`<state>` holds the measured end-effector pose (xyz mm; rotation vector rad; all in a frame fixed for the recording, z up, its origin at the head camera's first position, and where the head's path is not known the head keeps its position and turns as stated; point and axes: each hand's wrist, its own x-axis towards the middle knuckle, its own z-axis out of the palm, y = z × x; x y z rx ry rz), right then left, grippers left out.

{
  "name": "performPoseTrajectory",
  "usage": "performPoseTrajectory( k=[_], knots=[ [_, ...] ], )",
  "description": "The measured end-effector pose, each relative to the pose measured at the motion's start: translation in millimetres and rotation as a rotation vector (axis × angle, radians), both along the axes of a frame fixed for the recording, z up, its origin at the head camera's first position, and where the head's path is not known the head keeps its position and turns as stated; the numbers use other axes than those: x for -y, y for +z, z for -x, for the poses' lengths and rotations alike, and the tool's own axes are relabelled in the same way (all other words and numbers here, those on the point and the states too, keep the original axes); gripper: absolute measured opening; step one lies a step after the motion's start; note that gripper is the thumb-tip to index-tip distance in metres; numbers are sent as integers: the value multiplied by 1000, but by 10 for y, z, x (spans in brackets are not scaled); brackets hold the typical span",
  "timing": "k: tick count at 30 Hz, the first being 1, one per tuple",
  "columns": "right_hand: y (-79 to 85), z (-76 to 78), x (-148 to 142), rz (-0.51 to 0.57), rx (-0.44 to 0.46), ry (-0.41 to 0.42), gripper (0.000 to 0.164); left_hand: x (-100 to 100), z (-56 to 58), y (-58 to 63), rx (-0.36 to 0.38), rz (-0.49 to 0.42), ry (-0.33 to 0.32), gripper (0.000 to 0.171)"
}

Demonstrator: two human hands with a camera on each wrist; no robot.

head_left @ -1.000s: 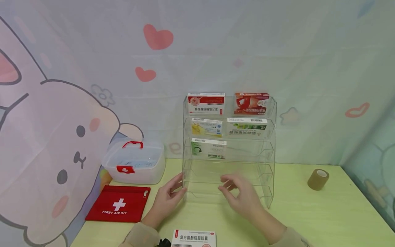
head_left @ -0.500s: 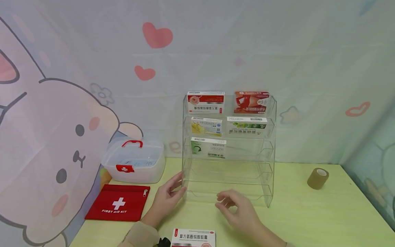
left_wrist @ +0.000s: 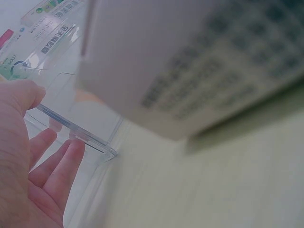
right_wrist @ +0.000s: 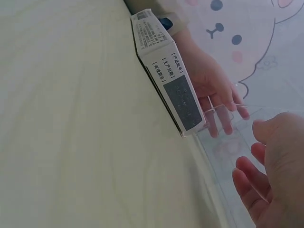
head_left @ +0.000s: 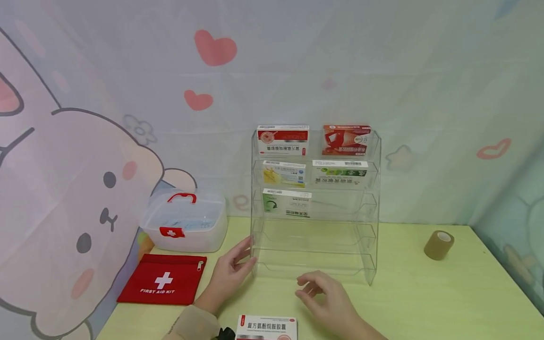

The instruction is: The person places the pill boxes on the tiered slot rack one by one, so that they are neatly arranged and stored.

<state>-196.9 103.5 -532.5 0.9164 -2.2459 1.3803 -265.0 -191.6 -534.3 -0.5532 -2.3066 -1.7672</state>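
Observation:
A clear acrylic display rack [head_left: 314,236] with stepped tiers stands on the table. My left hand [head_left: 231,269] holds its lower left side, and in the left wrist view the thumb [left_wrist: 33,92] and fingers [left_wrist: 66,166] lie on either side of the panel's edge. My right hand [head_left: 327,300] is in front of the rack's bottom tier, fingers loosely bent, with nothing between them. A white and red medicine box [head_left: 267,328] lies flat at the table's near edge, between my forearms. In the right wrist view this box [right_wrist: 173,85] shows its printed end.
On the rack's upper tiers sit several medicine boxes, among them a red one [head_left: 346,140] and a green and white one [head_left: 286,203]. Left of the rack are a clear lidded case [head_left: 187,231] and a red first aid pouch [head_left: 163,281]. A brown bandage roll [head_left: 438,245] stands right.
My right hand has drawn back from the rack's lower tiers toward me, its fingers still bent and holding nothing. The left hand has stayed at the rack's side.

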Motion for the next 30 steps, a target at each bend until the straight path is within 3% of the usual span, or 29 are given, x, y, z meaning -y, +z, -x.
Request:
performPoseTrajectory(
  k=[12, 19, 26, 30],
  knots=[
    [-94, -95, -22, -76, 49, 44, 26, 18, 8, -18, 3, -14, -6, 61],
    [-63, -173, -29, -191, 166, 8, 38, 17, 15, -9, -11, -16, -11, 61],
    [11, -290, 0, -330, 335, 53, 58, 5, 13, -13, -15, -25, -21, 59],
    [-39, -326, 11, -361, 257, 69, 68, -1, 14, -6, -8, -18, -18, 59]
  ],
)
